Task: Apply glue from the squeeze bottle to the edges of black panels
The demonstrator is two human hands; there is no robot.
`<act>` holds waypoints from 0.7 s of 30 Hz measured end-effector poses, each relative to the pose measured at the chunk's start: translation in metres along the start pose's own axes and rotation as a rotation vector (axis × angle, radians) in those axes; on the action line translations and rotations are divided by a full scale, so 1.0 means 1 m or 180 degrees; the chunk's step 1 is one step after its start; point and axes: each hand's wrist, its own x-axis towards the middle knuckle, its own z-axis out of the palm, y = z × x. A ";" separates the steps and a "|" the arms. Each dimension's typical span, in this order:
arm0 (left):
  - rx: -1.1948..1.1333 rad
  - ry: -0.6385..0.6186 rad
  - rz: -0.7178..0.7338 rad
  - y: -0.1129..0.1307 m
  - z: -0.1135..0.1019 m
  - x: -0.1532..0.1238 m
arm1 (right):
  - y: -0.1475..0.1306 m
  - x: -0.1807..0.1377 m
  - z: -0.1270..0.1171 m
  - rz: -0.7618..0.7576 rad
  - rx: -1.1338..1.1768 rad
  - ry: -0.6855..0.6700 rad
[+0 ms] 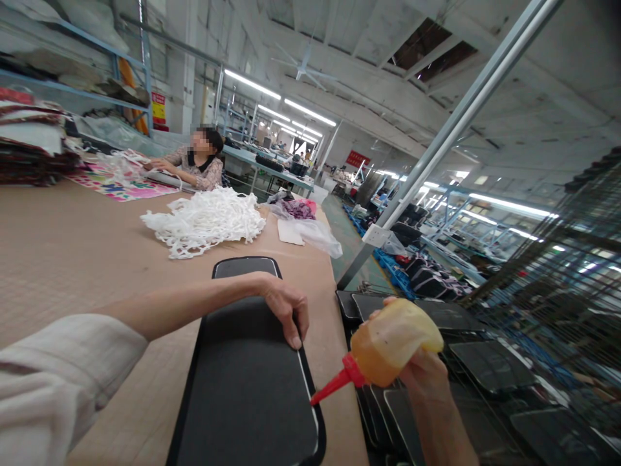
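Observation:
A long black panel [247,382] with rounded corners and a raised dark border lies on the brown table. Along its right border runs a thin white line. My left hand [287,307] reaches across the panel, its fingers closed on the right border. In my right hand [424,369] is a squeeze bottle [388,343] with amber liquid and a red nozzle, tilted downward. The nozzle tip is at the white line, below my left hand; whether it touches cannot be made out.
A heap of white strips [208,217] lies farther back on the brown table [116,246]. Beyond it a co-worker [204,158] sits with hands on material. More black panels [495,366] are stacked at the right, beside a slanting metal post [436,155].

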 end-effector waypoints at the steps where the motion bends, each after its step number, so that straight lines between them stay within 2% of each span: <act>1: 0.0009 -0.0014 0.0004 0.000 0.000 0.000 | -0.001 -0.001 0.002 0.0018 0.0008 0.0017; 9: 0.0048 0.0034 0.0011 0.000 0.001 -0.005 | -0.009 -0.004 0.017 0.0032 -0.0054 0.0155; 14: 0.0079 0.0122 0.0009 -0.001 0.000 -0.009 | -0.010 -0.007 0.017 0.0034 0.0022 0.0489; 21: 0.0078 0.0303 -0.0099 -0.008 -0.004 -0.018 | -0.002 -0.017 0.001 -0.0176 -0.0087 0.0699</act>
